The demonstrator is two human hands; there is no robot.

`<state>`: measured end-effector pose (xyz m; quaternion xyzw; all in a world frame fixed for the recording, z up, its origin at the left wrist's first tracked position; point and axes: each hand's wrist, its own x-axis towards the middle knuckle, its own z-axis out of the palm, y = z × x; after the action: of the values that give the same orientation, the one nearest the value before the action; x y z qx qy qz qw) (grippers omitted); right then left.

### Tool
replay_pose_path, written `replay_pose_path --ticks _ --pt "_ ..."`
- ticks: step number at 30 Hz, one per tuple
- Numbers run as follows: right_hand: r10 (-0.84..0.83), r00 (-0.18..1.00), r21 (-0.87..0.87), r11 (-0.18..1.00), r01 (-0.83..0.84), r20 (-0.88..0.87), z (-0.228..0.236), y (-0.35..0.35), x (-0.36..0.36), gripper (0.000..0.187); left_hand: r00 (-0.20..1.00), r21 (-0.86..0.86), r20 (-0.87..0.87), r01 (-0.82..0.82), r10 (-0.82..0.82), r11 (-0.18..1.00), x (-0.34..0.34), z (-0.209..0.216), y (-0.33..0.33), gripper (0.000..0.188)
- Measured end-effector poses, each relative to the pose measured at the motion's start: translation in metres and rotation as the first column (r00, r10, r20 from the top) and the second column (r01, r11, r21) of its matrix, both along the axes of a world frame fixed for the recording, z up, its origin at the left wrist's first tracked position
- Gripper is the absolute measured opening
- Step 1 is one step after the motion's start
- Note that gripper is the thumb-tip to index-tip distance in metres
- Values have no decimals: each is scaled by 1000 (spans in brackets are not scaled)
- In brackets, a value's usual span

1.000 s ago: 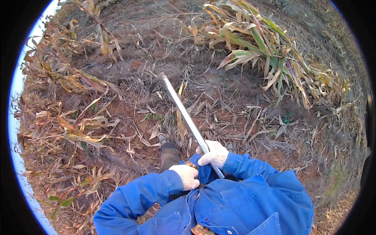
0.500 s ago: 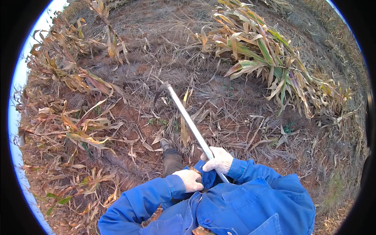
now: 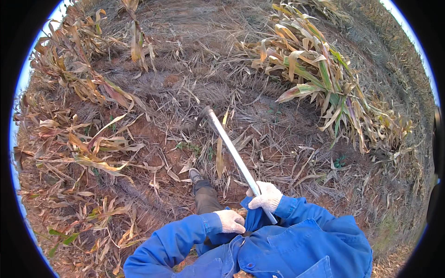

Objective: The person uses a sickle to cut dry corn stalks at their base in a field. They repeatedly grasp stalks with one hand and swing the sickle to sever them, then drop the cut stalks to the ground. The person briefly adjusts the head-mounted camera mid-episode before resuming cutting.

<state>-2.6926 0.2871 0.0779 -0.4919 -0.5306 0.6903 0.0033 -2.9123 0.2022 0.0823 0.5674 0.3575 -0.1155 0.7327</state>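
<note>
Ahead of the right hand (image 3: pixel 265 196), clenched round the hoe handle (image 3: pixel 234 155), the blade (image 3: pixel 203 116) has swung farther out; left hand (image 3: pixel 230 221) stays curled, empty.

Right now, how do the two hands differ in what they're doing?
The right hand is closed around the long metal handle of the hoe and sits farther forward; the left hand is off the handle, close to the blue jacket, and whether it grips anything cannot be told. Both wear white work gloves and come out of blue sleeves.
</note>
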Motion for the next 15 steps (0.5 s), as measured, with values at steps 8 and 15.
replay_pose_path --ticks 8,15 --pt "-96 989 -66 992 104 116 4 -1 -149 46 985 17 32 168 -168 986 -139 -21 21 47" --pt "-108 974 2 994 110 199 67 0 -241 47 964 171 81 238 -254 956 -234 31 27 51"
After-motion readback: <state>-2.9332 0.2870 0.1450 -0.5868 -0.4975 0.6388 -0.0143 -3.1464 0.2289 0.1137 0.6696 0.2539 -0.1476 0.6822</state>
